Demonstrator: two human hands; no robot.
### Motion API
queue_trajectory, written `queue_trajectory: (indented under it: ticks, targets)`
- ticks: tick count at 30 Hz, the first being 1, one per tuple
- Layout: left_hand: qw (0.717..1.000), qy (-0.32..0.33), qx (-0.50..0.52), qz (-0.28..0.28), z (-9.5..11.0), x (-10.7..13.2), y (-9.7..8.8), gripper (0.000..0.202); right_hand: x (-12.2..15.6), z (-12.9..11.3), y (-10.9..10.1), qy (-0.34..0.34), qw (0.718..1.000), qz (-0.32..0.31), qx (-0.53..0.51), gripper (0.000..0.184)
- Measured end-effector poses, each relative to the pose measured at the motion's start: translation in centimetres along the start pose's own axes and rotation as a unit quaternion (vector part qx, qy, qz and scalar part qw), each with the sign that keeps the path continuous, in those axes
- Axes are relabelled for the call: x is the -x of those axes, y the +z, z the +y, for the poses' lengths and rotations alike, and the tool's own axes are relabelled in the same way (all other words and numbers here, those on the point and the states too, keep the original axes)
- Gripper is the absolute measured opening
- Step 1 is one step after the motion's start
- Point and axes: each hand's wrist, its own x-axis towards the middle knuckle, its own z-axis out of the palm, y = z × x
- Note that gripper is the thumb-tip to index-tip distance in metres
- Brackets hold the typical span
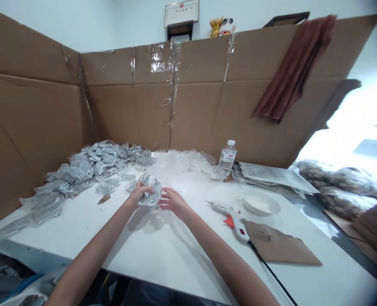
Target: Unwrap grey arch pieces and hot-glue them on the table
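Observation:
Over the middle of the white table, my left hand [139, 193] is closed around a clear plastic bag of looped white cord [150, 191], thumb across its front. My right hand [175, 202] is at the right side of this bag, fingers stretched toward it and slightly apart; whether they touch the plastic I cannot tell. Behind and to the left lies a large heap of similar clear bags [94, 163] with grey-white contents. A few single bags [112, 182] lie in front of the heap, near a small brown scrap [104, 199].
Clear plastic film [182, 165] lies at the back, beside a water bottle [227, 156]. On the right are a glue gun [231, 217] with a black cable, a white round dish [261, 204], a cardboard piece [280, 244] and flat packs [271, 176]. Cardboard walls [128, 106] enclose the table.

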Motion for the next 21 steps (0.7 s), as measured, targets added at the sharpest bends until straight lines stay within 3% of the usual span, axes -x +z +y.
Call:
queue_trajectory:
  ticks: [2,5,21]
  targets:
    - [1.0,0.0,0.006,-0.001,-0.3,0.1,-0.6,0.071,-0.6,0.2,0.5,-0.004,1.0,0.001,0.009,0.031]
    - [1.0,-0.001,0.014,0.007,-0.6,0.0,-1.6,0.083,-1.2,0.7,1.1,0.0,1.0,-0.006,0.026,0.027]
    - [0.998,-0.04,0.035,0.027,-0.6,-0.1,-3.8,0.09,-2.9,-0.3,1.4,-0.016,0.995,0.022,0.091,0.028]
